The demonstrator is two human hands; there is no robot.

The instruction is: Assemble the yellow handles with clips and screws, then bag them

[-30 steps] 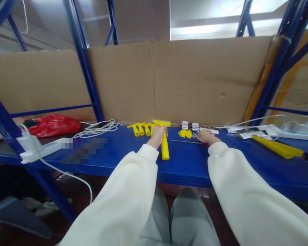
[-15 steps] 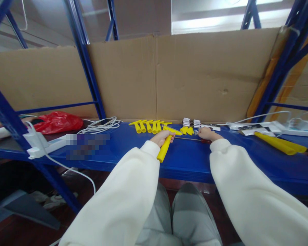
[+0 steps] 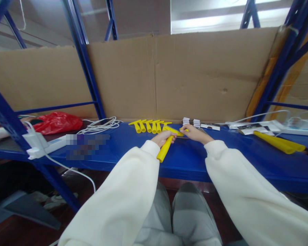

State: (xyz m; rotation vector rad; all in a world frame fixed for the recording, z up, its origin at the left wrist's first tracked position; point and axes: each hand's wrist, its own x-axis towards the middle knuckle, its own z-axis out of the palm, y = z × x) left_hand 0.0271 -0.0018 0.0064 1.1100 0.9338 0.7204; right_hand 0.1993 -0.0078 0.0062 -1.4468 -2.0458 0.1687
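My left hand (image 3: 163, 138) is wrapped round the handle of a yellow T-shaped plastic tool (image 3: 165, 150), which looks like a squeegee handle. Its hollow lower end points toward me. The crossbar (image 3: 173, 130) slants away to the right above my fingers. At that bar's right end, my right hand (image 3: 193, 133) has its fingers pinched together. A bit of yellow shows by those fingertips; whether they grip it or it lies behind them, I cannot tell. Several like yellow T-shaped handles (image 3: 149, 127) stand in a row to the left, along the cardboard.
Stacked white-and-dark small parts (image 3: 191, 122) sit behind my right hand. More yellow tubes (image 3: 279, 142) lie at the right. On the left are a red plastic bag (image 3: 60, 122), coiled white cable (image 3: 102, 125) and a power strip (image 3: 51, 145). A cardboard wall (image 3: 195, 75) closes the back.
My right hand has moved left, from the small parts on the shelf to the right end of the tool's crossbar. My left hand keeps its hold, almost unmoved.
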